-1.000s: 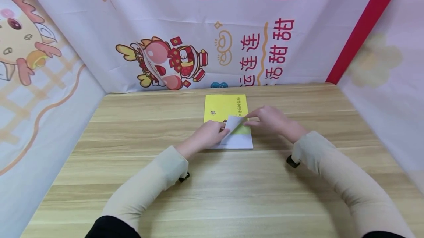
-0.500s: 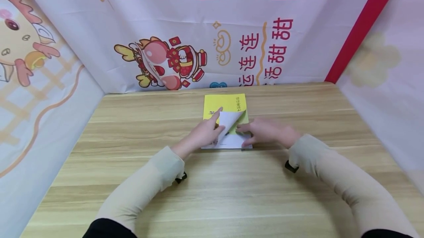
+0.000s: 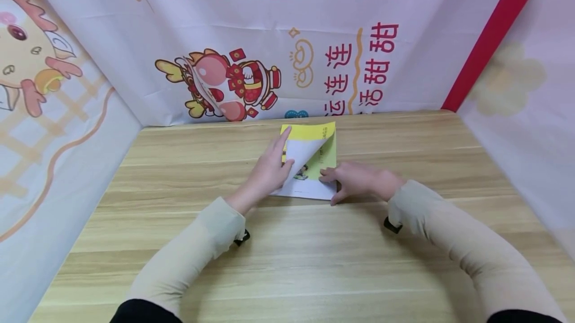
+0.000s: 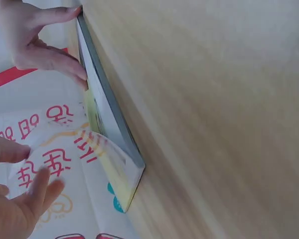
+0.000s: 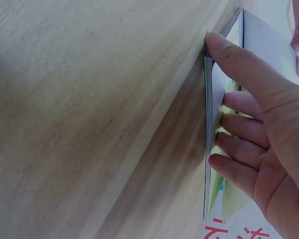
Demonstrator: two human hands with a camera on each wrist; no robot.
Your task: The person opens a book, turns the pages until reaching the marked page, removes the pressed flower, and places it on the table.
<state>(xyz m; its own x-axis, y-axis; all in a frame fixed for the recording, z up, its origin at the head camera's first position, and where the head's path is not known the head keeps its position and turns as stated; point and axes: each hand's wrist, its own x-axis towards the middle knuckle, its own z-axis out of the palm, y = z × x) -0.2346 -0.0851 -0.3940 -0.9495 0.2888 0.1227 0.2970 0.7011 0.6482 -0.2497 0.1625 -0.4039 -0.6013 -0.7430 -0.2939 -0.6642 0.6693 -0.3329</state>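
A booklet point(image 3: 314, 190) with a yellow front cover lies near the back of the table. Its cover point(image 3: 302, 151) is bent over toward the left, with the white inside showing and a green and white page with a small picture beneath. My left hand point(image 3: 269, 165) is at the folded cover, index finger stretched out and thumb by the fold. In the left wrist view its fingers are spread, with the curved cover beside them. My right hand point(image 3: 355, 179) rests at the lower right of the booklet. Its fingertips touch the page point(image 5: 217, 87) and its thumb is at the near edge.
The wood-grain table point(image 3: 305, 258) stretches in front of the booklet. A printed cloth point(image 3: 251, 18) with red characters and a cartoon figure hangs behind. Printed cloth point(image 3: 49, 163) also stands along the left and right sides.
The cover has turned further left and more of the page beneath shows. My left hand has moved left and away from me. My right hand has left the cover's edge and come down onto the page.
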